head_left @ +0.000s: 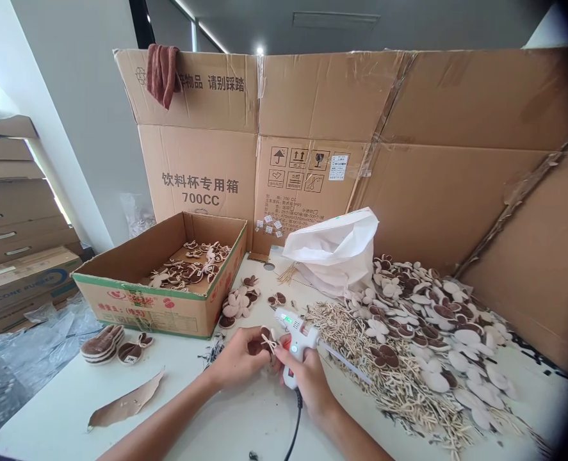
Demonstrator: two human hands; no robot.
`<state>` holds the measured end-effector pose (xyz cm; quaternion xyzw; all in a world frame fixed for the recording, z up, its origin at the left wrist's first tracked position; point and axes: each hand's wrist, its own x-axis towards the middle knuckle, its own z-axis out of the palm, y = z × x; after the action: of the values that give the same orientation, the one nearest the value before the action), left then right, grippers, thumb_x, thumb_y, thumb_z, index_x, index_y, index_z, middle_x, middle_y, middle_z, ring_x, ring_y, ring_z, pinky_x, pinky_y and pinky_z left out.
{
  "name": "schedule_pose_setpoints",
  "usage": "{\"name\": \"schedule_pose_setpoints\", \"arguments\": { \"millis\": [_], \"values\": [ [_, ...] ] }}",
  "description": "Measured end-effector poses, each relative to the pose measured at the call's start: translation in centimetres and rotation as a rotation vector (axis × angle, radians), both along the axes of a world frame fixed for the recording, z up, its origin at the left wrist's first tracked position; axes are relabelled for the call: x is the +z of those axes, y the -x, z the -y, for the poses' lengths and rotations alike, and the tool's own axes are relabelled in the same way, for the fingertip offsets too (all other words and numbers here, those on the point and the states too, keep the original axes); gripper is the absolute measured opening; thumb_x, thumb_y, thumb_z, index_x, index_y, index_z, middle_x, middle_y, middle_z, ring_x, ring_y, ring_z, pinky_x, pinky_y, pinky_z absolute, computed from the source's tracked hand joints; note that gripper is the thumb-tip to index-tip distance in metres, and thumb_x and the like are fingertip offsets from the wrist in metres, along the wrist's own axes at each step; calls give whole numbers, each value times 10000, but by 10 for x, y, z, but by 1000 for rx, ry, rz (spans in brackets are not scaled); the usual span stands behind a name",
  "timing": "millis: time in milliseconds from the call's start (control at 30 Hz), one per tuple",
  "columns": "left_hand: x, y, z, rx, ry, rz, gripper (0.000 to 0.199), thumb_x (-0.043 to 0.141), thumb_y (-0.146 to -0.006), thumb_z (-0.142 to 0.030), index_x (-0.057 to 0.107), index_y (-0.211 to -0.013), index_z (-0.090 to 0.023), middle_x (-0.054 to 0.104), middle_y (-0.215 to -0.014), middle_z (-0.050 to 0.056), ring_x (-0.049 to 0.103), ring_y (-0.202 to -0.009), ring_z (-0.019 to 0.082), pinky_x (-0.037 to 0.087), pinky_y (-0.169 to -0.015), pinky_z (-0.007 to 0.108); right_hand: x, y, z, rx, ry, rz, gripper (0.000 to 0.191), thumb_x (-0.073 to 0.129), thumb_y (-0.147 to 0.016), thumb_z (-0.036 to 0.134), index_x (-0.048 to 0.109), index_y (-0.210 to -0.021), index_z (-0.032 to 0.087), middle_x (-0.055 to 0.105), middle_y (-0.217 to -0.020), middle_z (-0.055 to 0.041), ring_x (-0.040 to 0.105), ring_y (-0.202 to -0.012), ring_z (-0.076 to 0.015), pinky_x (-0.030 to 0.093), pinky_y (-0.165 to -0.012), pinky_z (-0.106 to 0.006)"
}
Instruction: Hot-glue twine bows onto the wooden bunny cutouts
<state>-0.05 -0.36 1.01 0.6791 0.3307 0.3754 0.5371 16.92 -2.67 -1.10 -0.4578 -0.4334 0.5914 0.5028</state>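
My left hand (241,360) is closed around a small brown felt piece with a cream bow (269,340) on it, at the lower middle of the view. Beside it, my right hand (308,378) grips a white glue gun (301,340) with a green light, its nozzle side tilted up and to the left. The fingertips of both hands meet near the bow. A black cord hangs down from the gun's handle, and a pale glue stick sticks out of its back. Part of the felt piece is hidden by my fingers.
An open cardboard box (139,306) with finished-looking bow pieces stands at left. Brown and cream felt shapes (437,320) are heaped at right beside a pile of cream bows (408,390). A white bag (334,253) stands behind. Cardboard panels (307,96) wall the table's back.
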Motion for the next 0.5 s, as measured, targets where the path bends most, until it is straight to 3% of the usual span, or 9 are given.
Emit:
{"name": "schedule_pose_setpoints", "arguments": {
  "millis": [233, 500],
  "values": [
    [-10, 7, -10, 296, -20, -113, 155, 635, -813, -233, 745, -873, -141, 747, -748, 55, 662, -705, 185, 481, -642, 267, 2, -5, -4, -171, -35, -64, 381, 828, -748, 493, 615, -889, 210, 661, -641, 5, 534, -477, -150, 402, -498, -286],
    [-2, 9, -9, 289, -34, -61, 299, 641, -910, -427, 746, -941, -149, 752, -799, 73, 662, -728, 188, 479, -638, 259, 1, -9, -9, -225, 3, -64, 398, 847, -708, 519, 658, -852, 201, 664, -633, -8, 531, -484, -157, 404, -508, -302]
  ]
}}
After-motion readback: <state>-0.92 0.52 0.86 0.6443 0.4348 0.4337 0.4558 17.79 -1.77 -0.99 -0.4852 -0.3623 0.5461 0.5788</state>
